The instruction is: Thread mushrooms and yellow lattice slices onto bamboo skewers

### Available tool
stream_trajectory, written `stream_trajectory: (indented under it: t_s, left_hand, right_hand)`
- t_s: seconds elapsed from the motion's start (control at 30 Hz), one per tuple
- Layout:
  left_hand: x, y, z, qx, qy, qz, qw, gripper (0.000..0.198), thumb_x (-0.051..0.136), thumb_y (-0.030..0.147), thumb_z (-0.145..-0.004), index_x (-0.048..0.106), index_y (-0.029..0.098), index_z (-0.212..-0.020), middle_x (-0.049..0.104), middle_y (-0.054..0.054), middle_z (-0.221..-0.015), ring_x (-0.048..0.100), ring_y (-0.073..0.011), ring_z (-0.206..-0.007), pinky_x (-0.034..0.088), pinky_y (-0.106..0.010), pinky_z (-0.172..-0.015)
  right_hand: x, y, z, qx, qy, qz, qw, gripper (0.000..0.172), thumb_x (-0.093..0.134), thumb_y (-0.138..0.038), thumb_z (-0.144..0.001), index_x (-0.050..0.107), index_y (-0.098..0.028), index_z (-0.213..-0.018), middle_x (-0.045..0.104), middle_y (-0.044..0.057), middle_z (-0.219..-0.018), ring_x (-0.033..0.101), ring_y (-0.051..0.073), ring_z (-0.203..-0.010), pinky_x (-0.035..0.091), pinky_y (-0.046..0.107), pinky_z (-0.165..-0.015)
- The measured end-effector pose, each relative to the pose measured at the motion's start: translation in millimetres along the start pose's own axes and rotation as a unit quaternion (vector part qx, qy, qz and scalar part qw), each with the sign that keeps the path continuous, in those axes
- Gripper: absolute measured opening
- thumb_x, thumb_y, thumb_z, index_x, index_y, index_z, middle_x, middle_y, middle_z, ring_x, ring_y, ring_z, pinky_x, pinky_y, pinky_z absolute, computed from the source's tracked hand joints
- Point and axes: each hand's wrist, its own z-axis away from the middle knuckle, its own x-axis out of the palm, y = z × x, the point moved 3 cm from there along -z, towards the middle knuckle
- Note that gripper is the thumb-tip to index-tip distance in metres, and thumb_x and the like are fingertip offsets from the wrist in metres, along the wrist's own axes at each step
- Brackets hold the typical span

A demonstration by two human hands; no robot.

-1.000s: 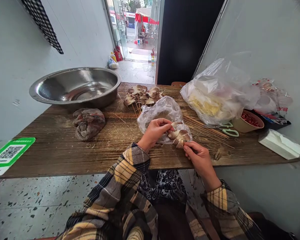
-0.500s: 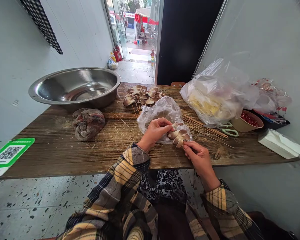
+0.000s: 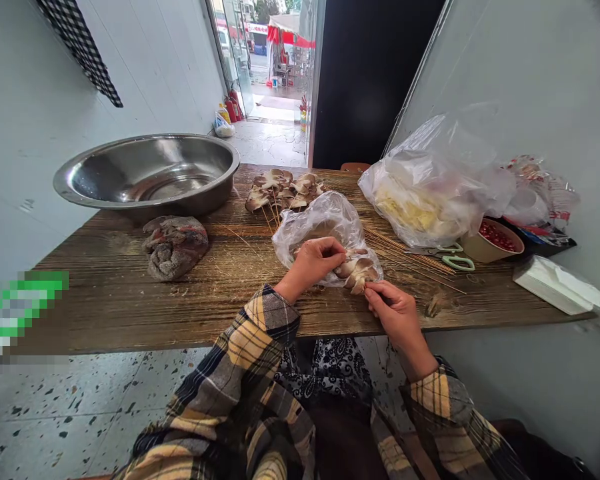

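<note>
Brown-grey oyster mushrooms (image 3: 356, 272) hang between my hands, over the near edge of an open clear plastic bag (image 3: 337, 212). My left hand (image 3: 314, 261) pinches their upper left end with thumb and forefinger. At the lower right end, the fingertips of my right hand (image 3: 393, 308) are closed on the mushroom's pale edge; whether a stick is in that grip cannot be made out. Beyond the bag lies a pile of skewered oyster mushrooms (image 3: 285, 188), the sticks pointing towards me. Loose bamboo skewers (image 3: 410, 255) lie right of the bag.
On the wooden table (image 3: 220, 307) stand a large steel basin (image 3: 150, 170), a crumpled grey cloth (image 3: 176, 248), a bag with yellow food (image 3: 410, 207), green-handled scissors (image 3: 457, 262), a tub of red pieces (image 3: 495, 243) and a tissue pack (image 3: 557, 285).
Both hands stay almost where they were, still pinching the mushrooms. The whole view has shifted very slightly.
</note>
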Motion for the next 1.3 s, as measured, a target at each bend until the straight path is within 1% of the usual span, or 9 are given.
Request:
stream_trajectory:
  t_s: [0.23, 0.37, 0.47, 0.63, 0.73, 0.87, 1.07, 1.2, 1.3]
  left_hand:
    - [2.1, 7.6, 0.6, 0.03, -0.044, -0.014, 0.998, 0.009, 0.063, 0.017, -0.074, 0.069, 0.016, -0.069, 0.065, -0.001, -0.067, 0.055, -0.0121, -0.065, 0.042, -0.024, -0.062]
    - [1.2, 6.5, 0.4, 0.016, -0.068, 0.012, 0.997, 0.014, 0.063, 0.025, -0.079, 0.073, 0.015, -0.077, 0.067, -0.003, -0.072, 0.056, -0.0121, -0.067, 0.042, -0.024, -0.064]
    - [-3.1, 0.7, -0.1, -0.029, -0.027, 0.097, 0.994, 0.023, 0.06, 0.034, -0.083, 0.071, 0.013, -0.082, 0.068, -0.005, -0.075, 0.057, -0.0118, -0.065, 0.045, -0.025, -0.063]
    - [-25.2, -3.6, -0.7, -0.05, 0.122, 0.168, 0.977, 0.024, 0.059, 0.037, -0.084, 0.067, 0.014, -0.086, 0.065, -0.004, -0.074, 0.058, -0.0098, -0.062, 0.047, -0.023, -0.062]
    - [-43.8, -2.3, -1.0, -0.01, 0.186, 0.081, 0.979, 0.023, 0.058, 0.036, -0.085, 0.067, 0.015, -0.086, 0.064, -0.003, -0.073, 0.057, -0.0103, -0.062, 0.046, -0.023, -0.061]
    - [-61.6, -2.0, 2.6, 0.041, 0.216, -0.164, 0.962, 0.02, 0.054, 0.031, -0.087, 0.066, 0.016, -0.081, 0.064, -0.004, -0.074, 0.057, -0.0141, -0.07, 0.045, -0.027, -0.067]
    - [-56.9, -6.5, 10.5, -0.002, 0.073, -0.48, 0.874, 0.019, 0.051, 0.021, -0.087, 0.069, 0.016, -0.081, 0.065, -0.01, -0.088, 0.058, -0.0211, -0.083, 0.043, -0.033, -0.075]
    - [-49.8, -13.3, 10.4, -0.022, 0.008, -0.562, 0.827, 0.021, 0.051, 0.023, -0.087, 0.071, 0.016, -0.09, 0.063, -0.013, -0.097, 0.058, -0.0248, -0.091, 0.043, -0.037, -0.08]
    - [-49.2, -18.8, 9.4, -0.019, -0.006, -0.572, 0.82, 0.021, 0.051, 0.022, -0.086, 0.071, 0.016, -0.087, 0.061, -0.013, -0.096, 0.057, -0.0258, -0.091, 0.043, -0.038, -0.08]
  right_hand:
    - [-0.1, 0.2, 0.1, -0.02, -0.006, 0.009, 1.0, 0.018, 0.065, -0.036, -0.082, 0.075, -0.021, -0.085, 0.057, 0.0, -0.074, 0.051, 0.01, -0.055, 0.04, 0.022, -0.046]
    - [-0.4, -2.0, 1.8, -0.027, -0.005, 0.019, 0.999, 0.018, 0.063, -0.035, -0.084, 0.074, -0.02, -0.086, 0.056, 0.0, -0.074, 0.05, 0.01, -0.057, 0.04, 0.023, -0.05]
    - [-1.6, 1.1, 3.6, -0.023, 0.001, 0.014, 1.0, 0.018, 0.063, -0.035, -0.085, 0.073, -0.02, -0.087, 0.057, 0.0, -0.075, 0.05, 0.009, -0.058, 0.04, 0.023, -0.052]
    - [-5.8, 15.8, 5.6, 0.008, 0.047, -0.026, 0.999, 0.019, 0.066, -0.037, -0.084, 0.072, -0.02, -0.091, 0.057, -0.001, -0.075, 0.05, 0.009, -0.057, 0.039, 0.022, -0.05]
    - [-5.6, 20.3, 5.4, 0.019, 0.053, -0.038, 0.998, 0.02, 0.068, -0.038, -0.083, 0.072, -0.02, -0.091, 0.056, -0.002, -0.072, 0.05, 0.009, -0.057, 0.039, 0.021, -0.051]
    - [-5.2, 19.6, 5.0, 0.014, 0.054, -0.039, 0.998, 0.021, 0.068, -0.039, -0.083, 0.073, -0.02, -0.091, 0.058, -0.001, -0.073, 0.051, 0.009, -0.057, 0.039, 0.022, -0.051]
    - [-5.1, 15.9, 4.3, -0.005, 0.043, -0.009, 0.999, 0.021, 0.066, -0.038, -0.084, 0.073, -0.02, -0.093, 0.058, -0.001, -0.079, 0.052, 0.009, -0.059, 0.04, 0.023, -0.053]
    - [-4.4, 12.6, 4.3, -0.006, 0.028, -0.013, 1.0, 0.021, 0.064, -0.037, -0.085, 0.073, -0.019, -0.093, 0.059, 0.0, -0.081, 0.052, 0.009, -0.059, 0.041, 0.023, -0.053]
    - [-3.9, 10.6, 4.2, -0.01, 0.02, -0.013, 1.0, 0.021, 0.064, -0.037, -0.085, 0.073, -0.019, -0.093, 0.059, 0.001, -0.082, 0.052, 0.009, -0.059, 0.04, 0.023, -0.052]
